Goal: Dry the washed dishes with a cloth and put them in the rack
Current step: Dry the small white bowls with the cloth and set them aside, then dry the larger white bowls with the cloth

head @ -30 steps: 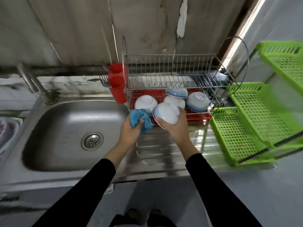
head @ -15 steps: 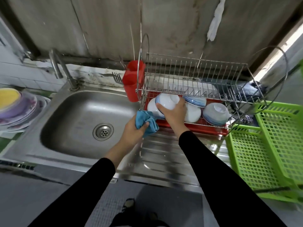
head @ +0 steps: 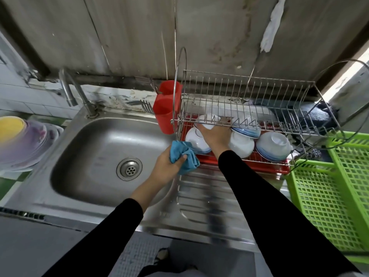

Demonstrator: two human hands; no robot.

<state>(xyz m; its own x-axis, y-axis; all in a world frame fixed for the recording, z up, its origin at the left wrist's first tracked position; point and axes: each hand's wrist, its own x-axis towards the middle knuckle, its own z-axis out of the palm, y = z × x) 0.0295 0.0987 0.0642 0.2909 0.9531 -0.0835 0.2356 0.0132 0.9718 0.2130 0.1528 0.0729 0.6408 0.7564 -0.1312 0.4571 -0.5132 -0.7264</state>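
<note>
A two-tier wire dish rack (head: 247, 124) stands on the drainboard with a red tray (head: 265, 166) under it. My right hand (head: 216, 135) reaches into the lower tier and holds a white bowl with a blue rim (head: 205, 119), partly hidden behind the upper tier's wires. Other upturned white bowls lie beside it: one at the left (head: 194, 139), one in the middle (head: 241, 144), one at the right (head: 273, 145). My left hand (head: 167, 165) grips a crumpled blue cloth (head: 184, 156) at the rack's front left corner.
The steel sink (head: 95, 154) with drain and tap (head: 68, 90) lies to the left. A red cutlery holder (head: 165, 108) with forks hangs on the rack's left end. Coloured plates (head: 22, 140) are stacked at far left. Green plastic baskets (head: 335, 198) stand at the right.
My right hand has carried the bowl from in front of the rack further into the lower tier. My left hand keeps the cloth beside the rack. The view has shifted left.
</note>
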